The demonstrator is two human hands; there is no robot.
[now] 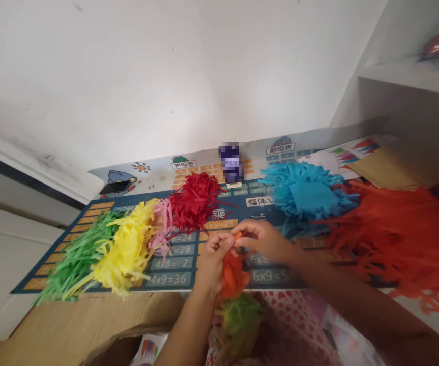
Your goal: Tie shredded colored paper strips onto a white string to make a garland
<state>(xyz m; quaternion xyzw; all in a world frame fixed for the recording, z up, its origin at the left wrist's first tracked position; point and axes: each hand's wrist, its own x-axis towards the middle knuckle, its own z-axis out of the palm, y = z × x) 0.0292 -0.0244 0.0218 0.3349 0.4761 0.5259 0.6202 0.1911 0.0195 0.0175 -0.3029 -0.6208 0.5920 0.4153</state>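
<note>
Both my hands meet over the front of the table, pinching the narrow upper end of an orange paper tassel (234, 277). My left hand (212, 259) grips it from the left, thumb and fingers pressed together. From the right, my right hand (264, 239) holds the tip between thumb and fingers. The tassel hangs down toward the table's front edge, with green and yellow paper strips (242, 317) below it. Beyond my hands lies a red bunch of fringed paper (194, 201), and a blue bunch (309, 190) sits to the right.
Yellow (125, 249), green (82, 249) and pink fringed paper (162, 229) lie on the left. A large orange-red pile (402, 234) covers the right side. A printed mat (169, 264) lies beneath. A phone (115, 187) and a blurred dark-blue packet (231, 163) are near the wall.
</note>
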